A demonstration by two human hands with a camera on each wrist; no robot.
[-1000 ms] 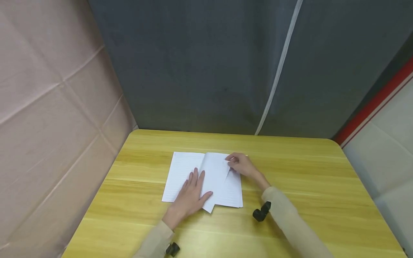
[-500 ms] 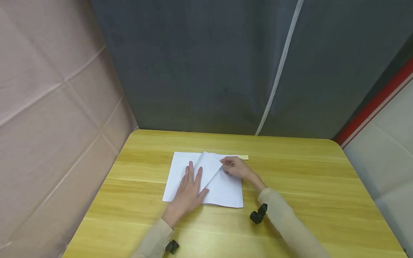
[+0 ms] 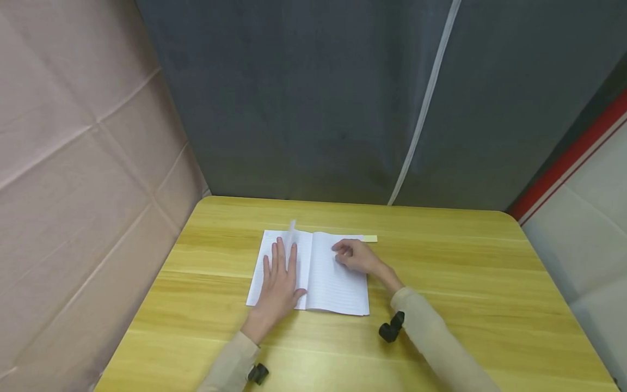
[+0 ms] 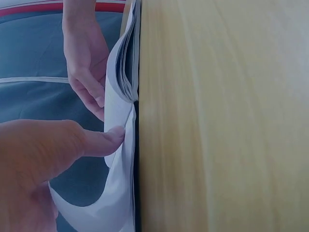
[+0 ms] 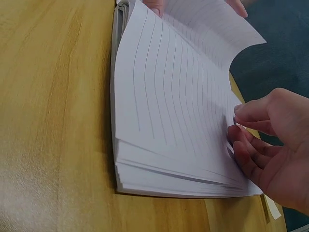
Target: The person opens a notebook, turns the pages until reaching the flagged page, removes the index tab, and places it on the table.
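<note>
Notebook (image 3: 333, 283) lies open, left hand (image 3: 277, 286) flat, right hand (image 3: 355, 257) pinching page.

The left thumb (image 4: 104, 140) presses a page of the notebook (image 4: 123, 96) on the worktop (image 4: 222, 116); right fingers (image 4: 89, 89) touch it.

I wear long beige sleeves, the left sleeve (image 3: 230, 366) and the right sleeve (image 3: 436, 337), each reaching down to the wrist and leaving my left hand (image 3: 276, 283) and right hand (image 3: 357, 257) bare. A small black camera mount (image 3: 257, 373) is strapped under my left cuff, and a matching black mount (image 3: 390, 329) sits beside my right cuff.
</note>
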